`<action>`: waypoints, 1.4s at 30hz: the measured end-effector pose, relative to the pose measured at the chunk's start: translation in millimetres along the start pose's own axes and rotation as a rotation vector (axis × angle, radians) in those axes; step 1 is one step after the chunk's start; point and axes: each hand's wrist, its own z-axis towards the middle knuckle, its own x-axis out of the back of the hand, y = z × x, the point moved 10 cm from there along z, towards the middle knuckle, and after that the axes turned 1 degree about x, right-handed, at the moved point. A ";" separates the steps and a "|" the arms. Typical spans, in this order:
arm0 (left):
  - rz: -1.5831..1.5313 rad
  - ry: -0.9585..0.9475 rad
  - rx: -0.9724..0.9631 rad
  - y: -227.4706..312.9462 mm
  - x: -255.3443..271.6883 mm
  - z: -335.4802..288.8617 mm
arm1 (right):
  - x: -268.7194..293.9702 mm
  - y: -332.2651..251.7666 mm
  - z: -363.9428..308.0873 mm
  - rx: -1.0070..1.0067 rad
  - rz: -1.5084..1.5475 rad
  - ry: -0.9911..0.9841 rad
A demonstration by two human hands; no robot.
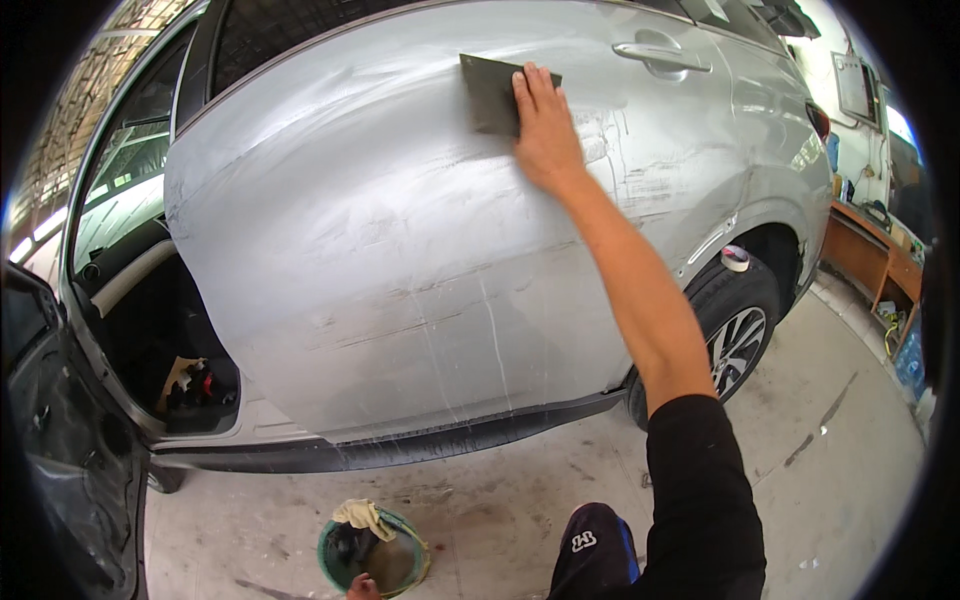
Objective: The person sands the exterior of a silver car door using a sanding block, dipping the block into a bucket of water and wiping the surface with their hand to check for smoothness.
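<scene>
My right hand point(545, 130) presses a dark grey sheet of sandpaper point(488, 98) against the upper part of a silver car door point(400, 230). Its fingers lie close together over the sheet, and the thumb is hidden. Wet streaks, dull sanded patches and dark scuffs mark the door below and around the hand. Only a small part of my left hand point(363, 588) shows at the lower edge, in front of a green bucket point(328, 555). Those fingers look curled; what they hold, if anything, is hidden. A pale yellow cloth point(362, 517) hangs over the bucket's far rim, above murky water.
At the left the front door point(75, 470) stands open, its dark inside showing. A door handle point(662, 57) sticks out at upper right. A tape roll point(735, 258) rests on the rear tyre point(738, 300). Beyond the car is a wooden desk point(872, 250).
</scene>
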 end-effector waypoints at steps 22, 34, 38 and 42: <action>-0.130 -0.089 0.044 47.2 1.3 1.7 | -84.7 -256.5 48.6 0.159 0.241 0.091; -0.173 -0.120 0.013 44.7 2.4 -6.2 | 3.6 -16.0 1.9 -0.170 -0.075 0.064; -0.096 -0.176 0.042 69.5 0.8 6.8 | -59.3 -159.3 -17.9 0.059 0.032 -0.039; -0.003 -0.226 0.022 88.2 -7.2 9.9 | -66.5 -245.4 -54.8 0.316 0.297 -0.255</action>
